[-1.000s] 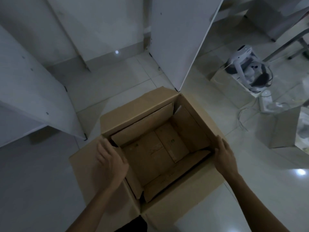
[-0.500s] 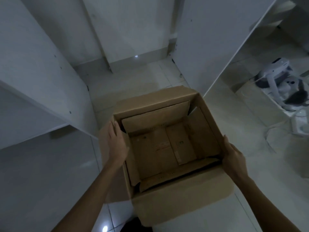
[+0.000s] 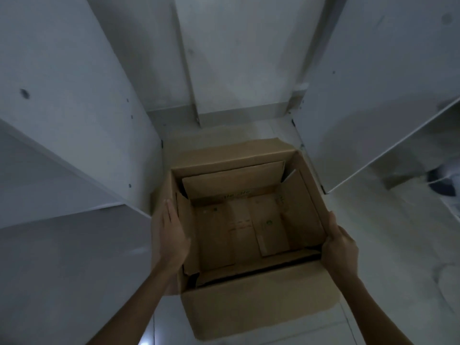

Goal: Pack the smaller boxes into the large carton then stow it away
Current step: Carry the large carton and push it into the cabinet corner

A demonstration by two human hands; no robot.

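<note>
A large brown carton (image 3: 258, 305) stands open on the tiled floor between two white panels. Its flaps are folded outward and inward, and flat cardboard pieces (image 3: 239, 230) line its inside; I cannot tell whether these are smaller boxes. My left hand (image 3: 169, 235) presses flat against the carton's left side near the rim. My right hand (image 3: 339, 241) grips the carton's right side at the near corner. The carton sits at the mouth of the gap under the white furniture.
White furniture panels (image 3: 74, 115) rise to the left and right (image 3: 373, 90) of the carton, with a white back wall (image 3: 236, 58) and skirting behind. A dark and white object (image 3: 443, 183) lies blurred at the far right on the floor.
The carton has moved forward into the gap between the white panels with both hands on its sides. The view has swung left, and the headset and boxes at the right have left the frame.
</note>
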